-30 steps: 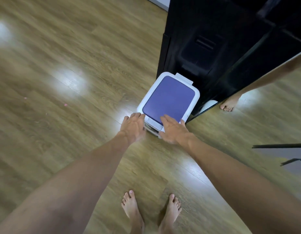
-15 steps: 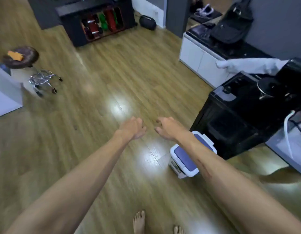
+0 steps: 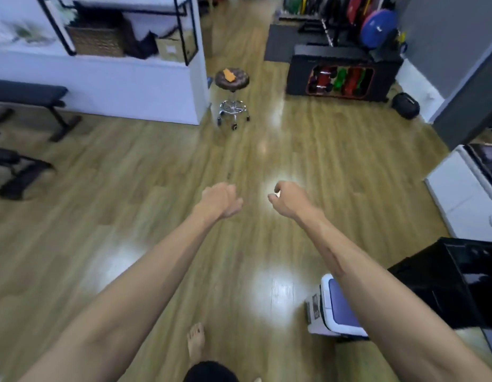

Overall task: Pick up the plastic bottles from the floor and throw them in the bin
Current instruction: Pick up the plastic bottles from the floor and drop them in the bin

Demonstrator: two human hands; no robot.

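Note:
The white bin [image 3: 329, 310] with its purple lid down stands on the wooden floor at the lower right, partly hidden behind my right forearm. My left hand [image 3: 221, 201] hangs in the air over the middle of the floor, fingers loosely curled, holding nothing. My right hand [image 3: 287, 198] hangs beside it, also loosely curled and empty. Both hands are well above and away from the bin. No plastic bottle shows anywhere on the floor.
A black appliance [image 3: 449, 282] stands right of the bin, a white cabinet [image 3: 460, 199] behind it. A round stool [image 3: 232, 89] on castors, a dumbbell rack [image 3: 341, 78], a white counter [image 3: 101, 86] and a black bench [image 3: 27, 97] line the far side.
My hands left the bin's front edge and rose into the air. The view lifted from the bin to the whole room, and the bin slid to the lower right.

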